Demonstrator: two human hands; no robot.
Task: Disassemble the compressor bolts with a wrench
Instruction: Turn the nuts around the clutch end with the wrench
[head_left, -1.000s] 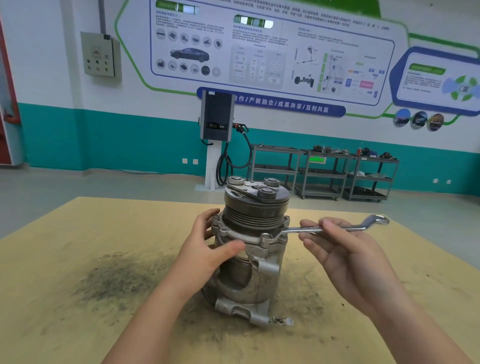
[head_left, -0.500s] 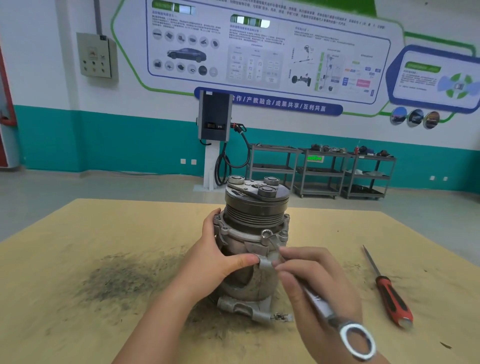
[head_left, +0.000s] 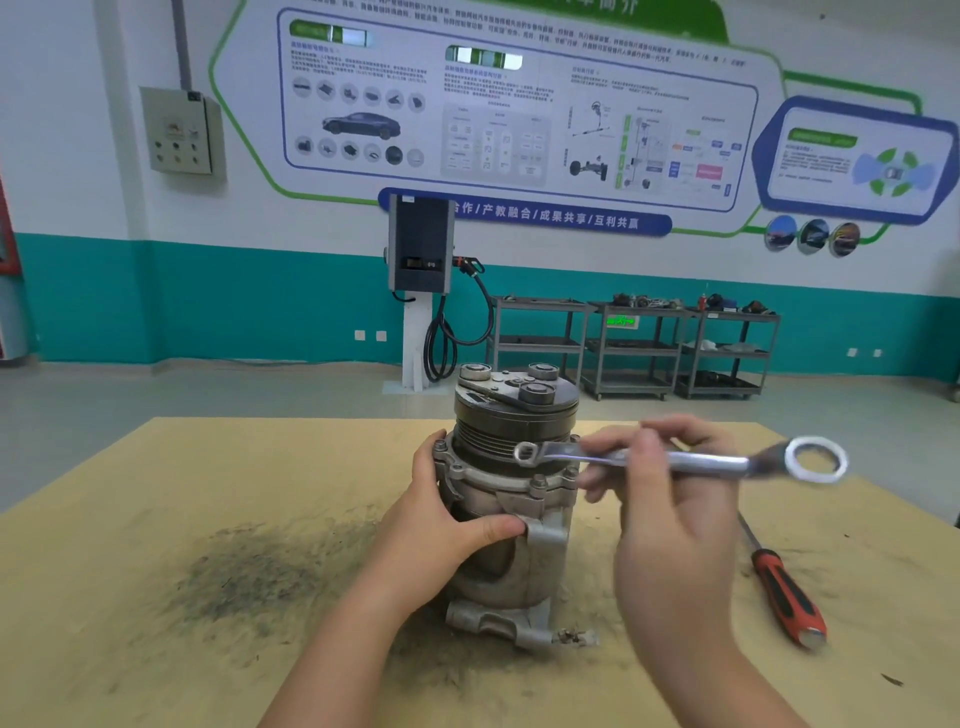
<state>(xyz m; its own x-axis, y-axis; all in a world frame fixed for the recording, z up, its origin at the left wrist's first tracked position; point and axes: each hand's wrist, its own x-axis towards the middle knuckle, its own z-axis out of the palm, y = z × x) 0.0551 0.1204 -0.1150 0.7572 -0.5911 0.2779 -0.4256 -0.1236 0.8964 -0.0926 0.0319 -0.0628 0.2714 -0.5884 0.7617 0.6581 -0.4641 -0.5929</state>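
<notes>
Automotive training workshop: car-systems wall posters (head_left: 519, 109), charging station (head_left: 420, 249), parts carts (head_left: 631, 345).

We note the wrench (head_left: 675, 460) as polished bright metal, the compressor (head_left: 511, 499) as dull, grimy cast metal, and the counter (head_left: 156, 519) as matt, soot-smudged board.

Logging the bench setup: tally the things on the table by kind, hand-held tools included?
Compressor: 1, upright, steadied by the left hand
Wrench: 1, held in the right hand, small ring end by the flange bolts
Screwdriver: 1, red and black handle, lying on the table
Total: 3
</notes>
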